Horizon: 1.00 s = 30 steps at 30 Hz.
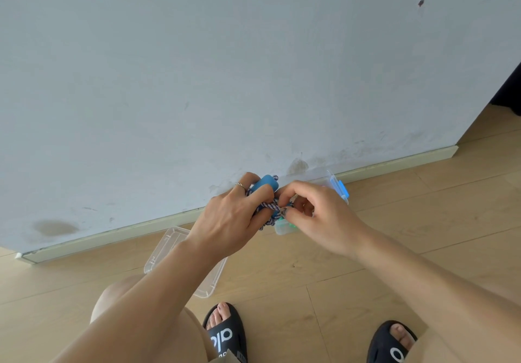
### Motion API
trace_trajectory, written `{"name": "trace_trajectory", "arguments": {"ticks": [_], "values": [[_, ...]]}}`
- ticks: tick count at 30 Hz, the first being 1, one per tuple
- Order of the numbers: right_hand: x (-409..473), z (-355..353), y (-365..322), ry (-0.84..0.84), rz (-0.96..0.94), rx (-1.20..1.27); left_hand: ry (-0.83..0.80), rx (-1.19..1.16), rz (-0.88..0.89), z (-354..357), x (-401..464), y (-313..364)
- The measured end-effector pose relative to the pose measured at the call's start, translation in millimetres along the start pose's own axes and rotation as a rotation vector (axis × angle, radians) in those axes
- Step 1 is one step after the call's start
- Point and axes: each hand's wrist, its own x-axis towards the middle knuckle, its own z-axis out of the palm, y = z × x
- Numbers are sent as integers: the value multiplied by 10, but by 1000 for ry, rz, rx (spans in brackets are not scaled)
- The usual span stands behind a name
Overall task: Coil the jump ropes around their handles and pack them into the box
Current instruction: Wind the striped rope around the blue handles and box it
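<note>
My left hand [234,216] grips the blue handles [266,183] of a jump rope, held upright in front of the wall. Purple-and-white braided rope [270,207] is wound around the handles below my fingers. My right hand [313,210] pinches the rope's loose end just right of the bundle. Behind and under my hands sits the clear plastic box [337,186] with a blue latch, against the baseboard; green and blue items show through its near corner [284,226]. Most of the box is hidden by my right hand.
The clear box lid [169,245] lies on the wooden floor to the left, partly under my left forearm. A white wall and baseboard [112,235] run behind. My feet in black slides [225,331] stand close below.
</note>
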Motion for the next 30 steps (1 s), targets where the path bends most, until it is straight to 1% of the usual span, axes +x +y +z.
{"name": "trace_trajectory", "arguments": {"ticks": [2, 6, 12, 15, 20, 22, 26, 30], "values": [[-14, 7, -33, 6, -4, -9, 27, 62, 28, -4, 4, 1], [20, -76, -103, 72, 16, 102, 110, 179, 106, -30, 22, 23], [33, -59, -131, 120, 33, 105, 174, 219, 149, 14, 51, 60], [42, -74, -127, 135, 90, 102, 198, 240, 189, 38, 55, 38], [54, -55, -90, 114, 209, 6, 238, 283, 271, 107, 80, 27], [58, -64, -100, 81, 239, 15, 249, 293, 289, 133, 76, 17], [56, -64, -106, 18, 260, 31, 277, 313, 324, 146, 70, -13], [45, -54, -99, 22, 245, 23, 324, 322, 378, 127, 90, -38]]}}
